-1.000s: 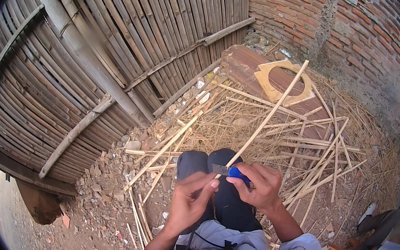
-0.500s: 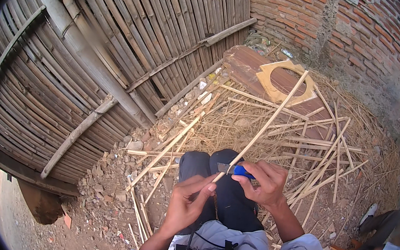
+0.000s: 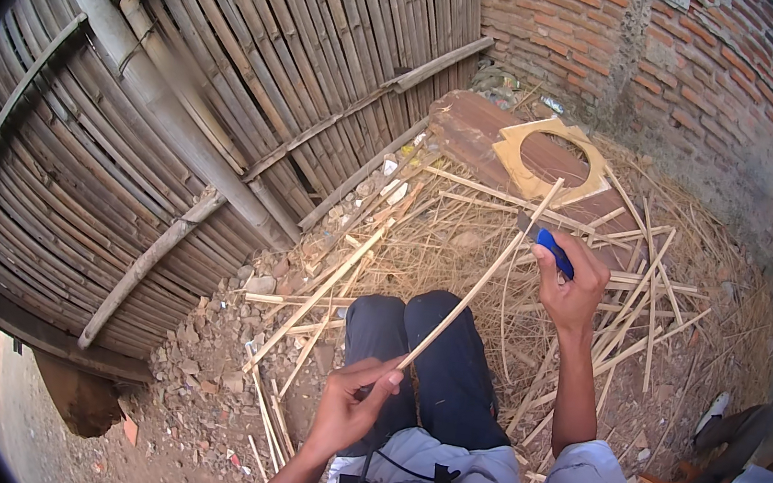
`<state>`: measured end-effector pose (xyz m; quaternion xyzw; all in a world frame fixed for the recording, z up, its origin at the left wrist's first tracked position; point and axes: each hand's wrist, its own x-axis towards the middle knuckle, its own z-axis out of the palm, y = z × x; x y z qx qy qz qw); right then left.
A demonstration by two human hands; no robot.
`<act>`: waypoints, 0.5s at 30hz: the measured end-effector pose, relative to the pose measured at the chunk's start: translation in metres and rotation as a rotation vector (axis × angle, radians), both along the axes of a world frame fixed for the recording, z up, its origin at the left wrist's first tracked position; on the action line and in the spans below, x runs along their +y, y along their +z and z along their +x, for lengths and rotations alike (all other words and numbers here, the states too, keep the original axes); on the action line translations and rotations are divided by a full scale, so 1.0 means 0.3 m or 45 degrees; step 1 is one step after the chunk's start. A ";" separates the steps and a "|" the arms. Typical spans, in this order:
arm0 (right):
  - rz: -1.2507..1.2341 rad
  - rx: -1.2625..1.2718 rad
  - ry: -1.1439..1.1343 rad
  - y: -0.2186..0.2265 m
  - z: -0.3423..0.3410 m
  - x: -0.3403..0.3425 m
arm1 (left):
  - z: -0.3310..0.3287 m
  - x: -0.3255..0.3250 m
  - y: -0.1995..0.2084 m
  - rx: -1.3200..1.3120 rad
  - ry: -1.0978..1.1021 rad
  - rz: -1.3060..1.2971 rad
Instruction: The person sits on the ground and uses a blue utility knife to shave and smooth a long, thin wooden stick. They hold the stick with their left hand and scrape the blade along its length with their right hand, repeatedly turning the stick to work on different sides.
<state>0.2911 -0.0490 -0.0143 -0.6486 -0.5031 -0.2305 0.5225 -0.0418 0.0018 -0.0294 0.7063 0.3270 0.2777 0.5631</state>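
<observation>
Pale strip (image 3: 467,301), lower end pinched in left hand (image 3: 351,405), upper end near blue knife (image 3: 555,252) gripped by right hand (image 3: 575,292)

Counted two hands (image 3: 353,405), one knife (image 3: 556,252), one held strip (image 3: 466,302), one holed board (image 3: 514,155), one brick wall (image 3: 686,80); could not tally tangled loose strips (image 3: 322,293).

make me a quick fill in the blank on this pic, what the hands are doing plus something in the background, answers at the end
The right hand holds a knife with a ____ handle.
Of the strip's two ends, upper and lower in the picture, the left hand pinches the ____ one.
The bamboo fence stands on the person's ____ side.

Missing words: blue; lower; left.
</observation>
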 end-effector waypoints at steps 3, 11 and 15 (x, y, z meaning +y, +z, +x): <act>0.038 -0.057 0.011 0.002 0.032 0.028 | 0.004 0.009 0.002 -0.012 0.010 0.055; 0.217 0.392 -0.532 -0.048 0.474 -0.037 | -0.102 0.017 -0.042 0.117 0.047 -0.112; -0.034 0.412 -0.568 -0.083 0.515 -0.093 | -0.114 0.042 -0.050 0.101 0.224 -0.157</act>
